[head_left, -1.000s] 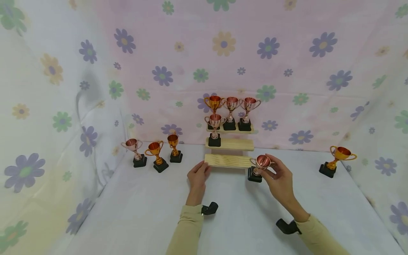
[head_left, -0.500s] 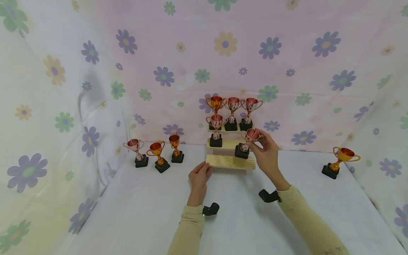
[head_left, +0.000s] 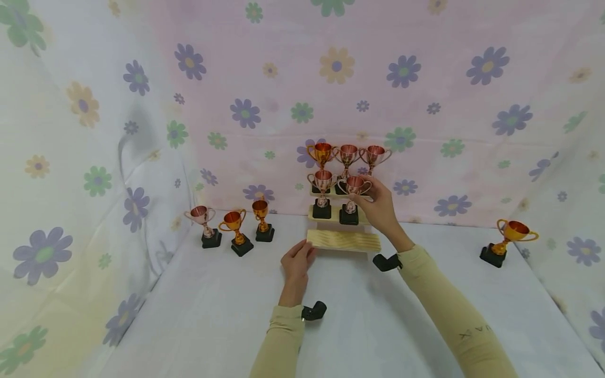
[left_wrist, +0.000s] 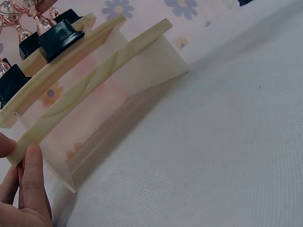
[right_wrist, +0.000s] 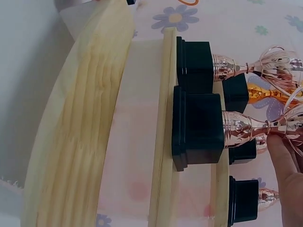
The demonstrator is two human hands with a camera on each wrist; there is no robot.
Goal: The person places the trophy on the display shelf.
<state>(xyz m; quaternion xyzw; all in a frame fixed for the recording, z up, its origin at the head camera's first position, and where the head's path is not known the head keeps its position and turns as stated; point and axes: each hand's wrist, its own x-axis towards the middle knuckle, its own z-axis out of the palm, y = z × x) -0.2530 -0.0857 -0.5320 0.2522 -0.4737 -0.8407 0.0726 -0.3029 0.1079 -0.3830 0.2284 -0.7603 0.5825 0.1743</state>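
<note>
My right hand (head_left: 380, 207) grips a rose-gold trophy cup (head_left: 350, 215) with a black base by its stem and cup. Its base (right_wrist: 199, 127) is at the middle board of a three-step wooden shelf (head_left: 344, 240); whether it rests there I cannot tell. Just left, another rose-gold trophy (head_left: 322, 207) stands on that board. The top board bears a gold trophy (head_left: 323, 152) and two rose-gold ones, partly hidden by the front cups. At the lowest board's left end, my left hand (head_left: 295, 262) pinches the wood, thumb above and finger (left_wrist: 33, 172) below.
On the white table left of the shelf stand a rose-gold trophy (head_left: 208, 231) and two gold trophies, one of them here (head_left: 238, 236). Far right stands another gold trophy (head_left: 503, 244). A flowered cloth (head_left: 264, 63) hangs behind and at both sides.
My right hand has carried the rose-gold trophy up and left, from the lowest board's right end to the middle board. The left hand stays at the shelf.
</note>
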